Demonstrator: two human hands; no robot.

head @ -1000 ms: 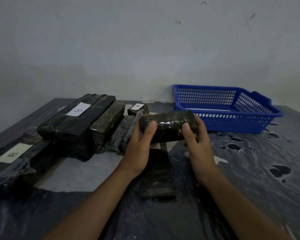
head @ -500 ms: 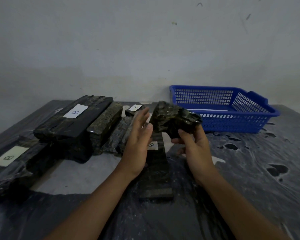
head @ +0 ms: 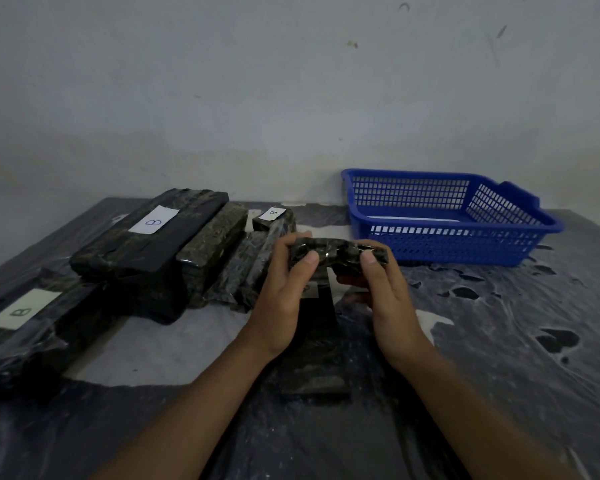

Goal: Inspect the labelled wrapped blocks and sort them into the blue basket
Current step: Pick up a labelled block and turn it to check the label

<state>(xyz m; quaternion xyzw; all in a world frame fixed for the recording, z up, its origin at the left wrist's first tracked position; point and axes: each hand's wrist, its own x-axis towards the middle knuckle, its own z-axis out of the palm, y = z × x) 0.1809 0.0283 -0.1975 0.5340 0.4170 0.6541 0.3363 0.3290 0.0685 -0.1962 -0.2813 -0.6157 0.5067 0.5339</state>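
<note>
A small dark wrapped block (head: 336,252) is held level above the table, my left hand (head: 284,289) gripping its left end and my right hand (head: 381,289) its right end. No label shows on its visible face. The blue basket (head: 464,247) stands just right of it by the wall; only a pale sheet shows inside. A large wrapped block (head: 149,244) with a white "B" label lies at the left. Another "B" block (head: 24,323) sits at the near left. A small labelled block (head: 274,218) lies at the back.
A long dark block (head: 315,348) with a small label lies flat under my hands. Several unlabelled wrapped blocks (head: 215,251) lean beside the large one. Crinkled dark plastic sheet (head: 516,341) covers the table. A grey wall runs behind.
The small block was turned over between my hands: tilted up in the right hand half a second ago, it now lies level again with both hands gripping its ends.
</note>
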